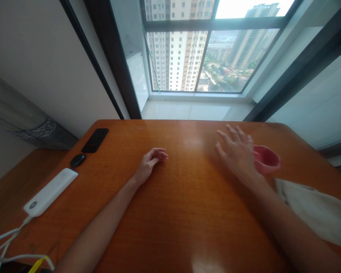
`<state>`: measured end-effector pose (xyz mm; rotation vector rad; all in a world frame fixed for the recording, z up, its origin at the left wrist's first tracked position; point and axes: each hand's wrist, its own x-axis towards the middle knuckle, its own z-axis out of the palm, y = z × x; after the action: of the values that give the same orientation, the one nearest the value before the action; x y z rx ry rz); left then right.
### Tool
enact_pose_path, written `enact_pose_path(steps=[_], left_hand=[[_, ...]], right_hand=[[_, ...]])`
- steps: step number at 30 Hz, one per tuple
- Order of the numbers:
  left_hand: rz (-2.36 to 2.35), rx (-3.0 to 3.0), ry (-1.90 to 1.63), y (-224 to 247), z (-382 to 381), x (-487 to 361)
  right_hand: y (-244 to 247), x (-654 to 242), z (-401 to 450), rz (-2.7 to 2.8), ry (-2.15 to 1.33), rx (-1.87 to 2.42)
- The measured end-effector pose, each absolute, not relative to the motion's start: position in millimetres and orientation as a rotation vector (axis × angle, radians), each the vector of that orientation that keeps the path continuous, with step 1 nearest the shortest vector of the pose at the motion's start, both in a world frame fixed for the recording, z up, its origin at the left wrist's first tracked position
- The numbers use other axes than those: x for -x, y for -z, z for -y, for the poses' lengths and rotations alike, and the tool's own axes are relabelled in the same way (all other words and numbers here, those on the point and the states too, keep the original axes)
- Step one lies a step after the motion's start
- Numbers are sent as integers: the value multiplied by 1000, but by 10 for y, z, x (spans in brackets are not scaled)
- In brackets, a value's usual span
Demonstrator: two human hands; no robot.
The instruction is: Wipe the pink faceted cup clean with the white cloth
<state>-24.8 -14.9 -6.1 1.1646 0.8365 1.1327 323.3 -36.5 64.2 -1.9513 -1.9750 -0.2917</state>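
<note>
My right hand is held over the right half of the brown wooden table, fingers spread and nothing in them, slightly blurred. Just right of it, partly hidden behind the hand, is a pink bowl-like container. My left hand rests on its side near the middle of the table, fingers loosely curved and apart, holding nothing. A folded pale cloth lies at the right, beside my right forearm.
Along the left edge lie a black phone, a black mouse and a white power strip with white cables and a yellow one. A window ledge lies beyond the far edge.
</note>
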Motion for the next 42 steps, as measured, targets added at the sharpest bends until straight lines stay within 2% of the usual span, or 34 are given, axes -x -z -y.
enact_pose_path(steps=[4, 8, 13, 17, 20, 26, 30, 35, 39, 42], left_hand=[[-835, -1167, -1131, 65, 151, 251], [-837, -1174, -1124, 86, 147, 256], [-846, -1186, -1118, 101, 139, 254], [-852, -1194, -1119, 92, 140, 250], [-857, -1197, -1117, 80, 143, 247], [-865, -1200, -1117, 56, 151, 236], [-886, -1220, -1120, 47, 161, 234], [-898, -1228, -1102, 48, 168, 253], [-907, -1241, -1112, 61, 162, 260], [-864, -1208, -1118, 74, 154, 254]], right_hand=[[-652, -3912, 246, 1746, 156, 2305], [-526, -4179, 232, 1636, -99, 2495], [-497, -3962, 238, 1656, 30, 2593], [-518, -3539, 271, 1925, 120, 2461], [-558, -3071, 358, 2206, 141, 2208], [-665, -2049, 780, 2558, -11, 1596], [-666, -1673, 1022, 2654, -119, 1378], [-677, -1638, 1077, 2596, -261, 1264], [-729, -1868, 1019, 2342, -383, 1070], [-697, -2332, 944, 2117, -221, 1144]])
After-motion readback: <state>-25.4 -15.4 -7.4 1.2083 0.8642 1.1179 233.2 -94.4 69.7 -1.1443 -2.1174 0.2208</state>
